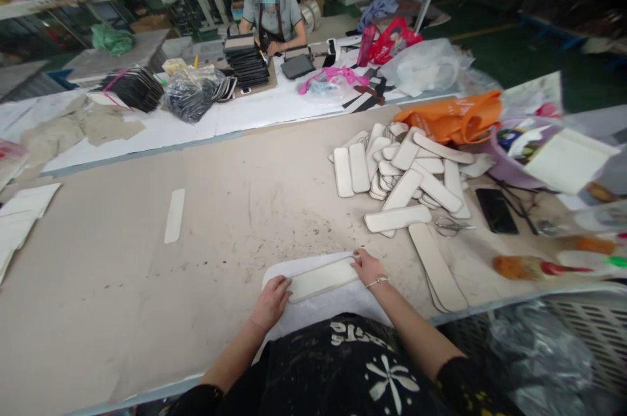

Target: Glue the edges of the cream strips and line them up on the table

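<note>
A long, cream strip-shaped panel with rounded corners (323,279) lies over a white sheet (289,264) at the table's front edge. My left hand (272,302) pinches the panel's left end between thumb and fingers. At its right end my right hand (368,267), with a bracelet at the wrist, is closed on the upper corner. Right of my hands, a heap of similar panels (401,191) covers part of the table, with longer panels (437,266) lying nearest to me. One single pale strip (175,215) lies apart on the left.
Scissors (451,226), a black phone (496,211) and an orange-brown bottle (519,267) lie on the right. Behind them are a purple basin (509,164) and an orange bag (453,117). A co-worker (272,11) sits across the table behind stacked black pieces (246,63).
</note>
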Demonstrator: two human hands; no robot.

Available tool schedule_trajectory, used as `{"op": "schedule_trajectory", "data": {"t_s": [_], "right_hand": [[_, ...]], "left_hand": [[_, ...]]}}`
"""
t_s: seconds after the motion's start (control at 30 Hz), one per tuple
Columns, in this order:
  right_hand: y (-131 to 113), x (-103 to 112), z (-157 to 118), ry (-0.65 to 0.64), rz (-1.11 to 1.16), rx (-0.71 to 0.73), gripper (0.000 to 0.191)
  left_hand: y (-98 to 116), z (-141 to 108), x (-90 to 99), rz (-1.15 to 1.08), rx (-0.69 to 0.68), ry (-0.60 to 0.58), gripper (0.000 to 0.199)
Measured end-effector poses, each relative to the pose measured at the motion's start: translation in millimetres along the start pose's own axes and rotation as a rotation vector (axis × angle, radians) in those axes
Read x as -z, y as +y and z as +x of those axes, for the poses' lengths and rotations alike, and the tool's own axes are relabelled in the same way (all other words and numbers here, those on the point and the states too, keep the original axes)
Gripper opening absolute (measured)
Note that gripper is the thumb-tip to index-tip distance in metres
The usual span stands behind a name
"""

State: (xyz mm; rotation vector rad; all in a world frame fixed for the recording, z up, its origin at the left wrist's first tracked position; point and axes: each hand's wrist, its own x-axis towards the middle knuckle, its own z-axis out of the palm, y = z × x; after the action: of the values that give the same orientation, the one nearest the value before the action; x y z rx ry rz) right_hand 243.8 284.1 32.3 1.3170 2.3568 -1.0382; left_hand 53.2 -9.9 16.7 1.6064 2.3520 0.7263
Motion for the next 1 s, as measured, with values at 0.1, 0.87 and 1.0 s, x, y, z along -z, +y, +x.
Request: {"op": "schedule_trajectory", "data": {"t_s": [0.1, 0.87, 1.0], "right_hand": [[-1.0, 2.0, 5.9, 0.003, 0.004, -0.010, 0.034], [-8.5, 6.9, 5.6, -0.020, -0.053, -0.035, 0.043], [-8.0, 5.4, 7.4, -0.024, -0.085, -0.027, 0.046]], "left_hand": [[2.7, -3.5, -1.6, 0.031, -0.125, -0.043, 0.026], [12.3, -16.0, -6.7, 0.009, 0.072, -0.016, 0.028], [17.7, -17.6, -3.1, -0.008, -0.026, -0.072, 0.025]]}}
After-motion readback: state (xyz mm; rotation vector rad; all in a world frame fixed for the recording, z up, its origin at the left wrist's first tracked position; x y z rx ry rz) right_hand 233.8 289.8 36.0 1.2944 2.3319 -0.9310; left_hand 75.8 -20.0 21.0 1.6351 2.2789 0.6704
